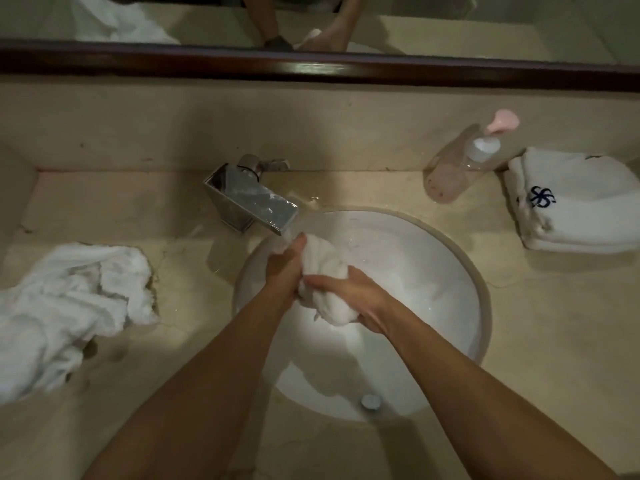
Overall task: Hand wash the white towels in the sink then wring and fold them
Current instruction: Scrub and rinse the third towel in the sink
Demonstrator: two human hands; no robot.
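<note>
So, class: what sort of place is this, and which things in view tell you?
Probably a hotel bathroom: a round sink set in a stone counter, a tap under a mirror, and folded towels bearing a logo.

Single head-worn view, close above the sink [464, 271], angled steeply down and forward past the counter [121, 202] to the mirror's [450, 29] lower edge.
</note>
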